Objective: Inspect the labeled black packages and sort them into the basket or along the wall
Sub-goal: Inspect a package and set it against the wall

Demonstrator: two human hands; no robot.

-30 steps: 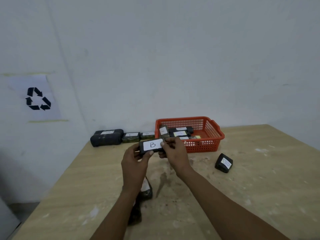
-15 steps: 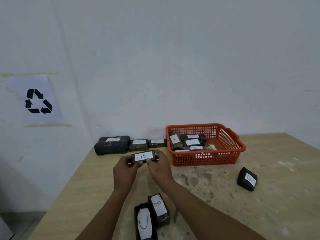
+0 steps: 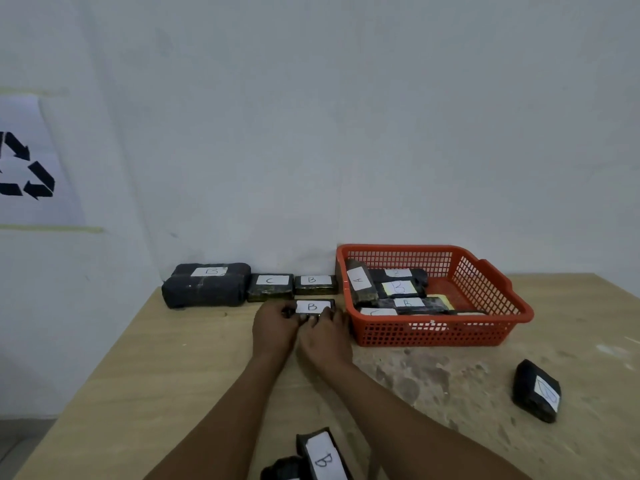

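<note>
Black package (image 3: 313, 307) labeled B pinched by both outstretched hands, left (image 3: 273, 329) and right (image 3: 325, 336).

A single head-worn wide-angle view looks forward and down across the tabletop (image 3: 194, 368) toward the wall (image 3: 346, 116) — hands (image 3: 277, 329) near, basket (image 3: 433, 332) beyond — with no second view to overlap.

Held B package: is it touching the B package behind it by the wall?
Apart. The head view shows a thin strip of table between the held B package and the B package by the wall; both hands' fingers grip the held one.
</note>
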